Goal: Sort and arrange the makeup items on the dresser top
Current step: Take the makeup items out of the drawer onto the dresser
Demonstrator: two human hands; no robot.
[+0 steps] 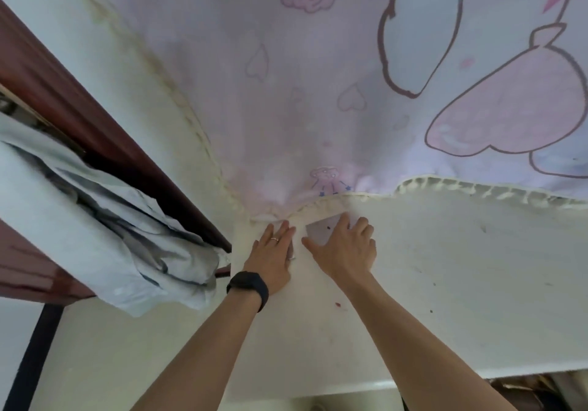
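**Dresser top [461, 283]: bare room toward 3 o'clock**

White surface is left uncovered from centre out to 3 o'clock, the long axis being run from 9 to 3, with the front edge met at 5 o'clock. At 12 o'clock it is overlapped by a printed cloth [286, 92], whose fringed hem is bunched just beyond the fingertips. The left hand [273, 251] and right hand [345, 245] are laid flat side by side at centre, fingers straight, nothing grasped. A lilac patch [318, 231] is touched by the right fingers. A grey garment [95, 219] is hung at 9 o'clock.
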